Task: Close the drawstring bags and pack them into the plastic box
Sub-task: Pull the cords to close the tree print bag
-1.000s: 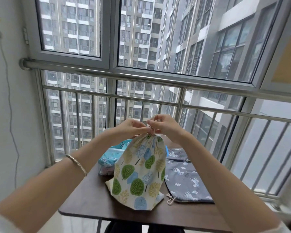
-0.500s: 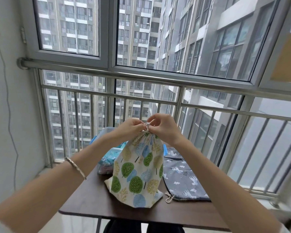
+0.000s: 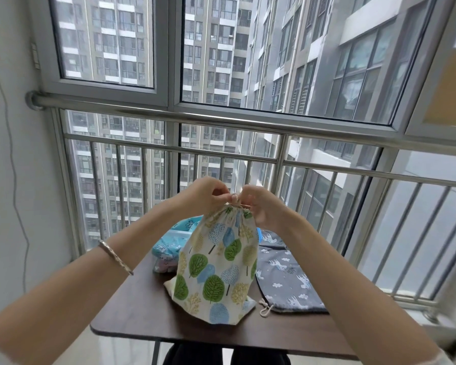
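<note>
A cream drawstring bag with a tree print (image 3: 216,270) stands upright on the dark brown table (image 3: 132,314), its mouth gathered tight at the top. My left hand (image 3: 203,193) and my right hand (image 3: 258,206) meet above it, each pinching the cord at the gathered neck. A grey bag with white animals (image 3: 282,275) lies flat on the table to the right, its cord end at the front. Behind the tree bag on the left, a light blue patterned bag (image 3: 169,246) lies in what looks like a clear plastic box (image 3: 160,267), mostly hidden.
A steel railing (image 3: 248,122) and window bars stand close behind the table. A white wall (image 3: 11,180) is on the left with a thin cable running down it. The table's front edge is near my legs.
Both hands have stayed at the bag's neck and shifted slightly. The mouth of the tree-print bag looks more tightly gathered than before.
</note>
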A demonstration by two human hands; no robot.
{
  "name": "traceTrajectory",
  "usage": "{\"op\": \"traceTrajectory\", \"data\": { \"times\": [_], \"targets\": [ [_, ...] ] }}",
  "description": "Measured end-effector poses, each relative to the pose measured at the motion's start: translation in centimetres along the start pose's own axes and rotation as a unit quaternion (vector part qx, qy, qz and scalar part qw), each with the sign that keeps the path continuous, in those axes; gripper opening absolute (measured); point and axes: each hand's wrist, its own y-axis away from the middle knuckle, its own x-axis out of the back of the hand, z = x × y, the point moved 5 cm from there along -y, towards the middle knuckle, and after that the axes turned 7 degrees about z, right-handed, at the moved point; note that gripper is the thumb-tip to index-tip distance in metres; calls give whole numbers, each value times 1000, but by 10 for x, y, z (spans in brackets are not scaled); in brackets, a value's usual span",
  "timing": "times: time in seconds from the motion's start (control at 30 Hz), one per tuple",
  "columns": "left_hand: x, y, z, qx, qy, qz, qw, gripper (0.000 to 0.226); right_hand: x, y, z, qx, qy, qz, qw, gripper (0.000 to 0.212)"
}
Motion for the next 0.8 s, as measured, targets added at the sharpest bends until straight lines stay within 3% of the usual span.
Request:
{"op": "traceTrajectory", "data": {
  "times": [0.07, 0.23, 0.47, 0.6, 0.63, 0.8],
  "targets": [
    [0, 0, -1, 12, 37, 12, 999, 23, 1, -1, 1, -5, -34, -1, 999, 10],
    [1, 1, -7, 33, 96, 28, 994, 24, 3, 3, -12, 99, 99, 57, 988, 20],
    [0, 2, -11, 74, 170, 22, 982, 19, 0, 17, -17, 302, 231, 172, 909, 5],
    [-2, 2, -17, 98, 197, 1, 975, 21, -1, 15, -18, 361, 260, 198, 873, 40],
    [-3, 3, -19, 104, 204, -2, 973, 20, 0, 15, -18, 371, 266, 201, 867, 40],
    [-8, 3, -25, 130, 256, -1, 958, 19, 0, 14, -17, 433, 331, 197, 815, 14]
  ]
}}
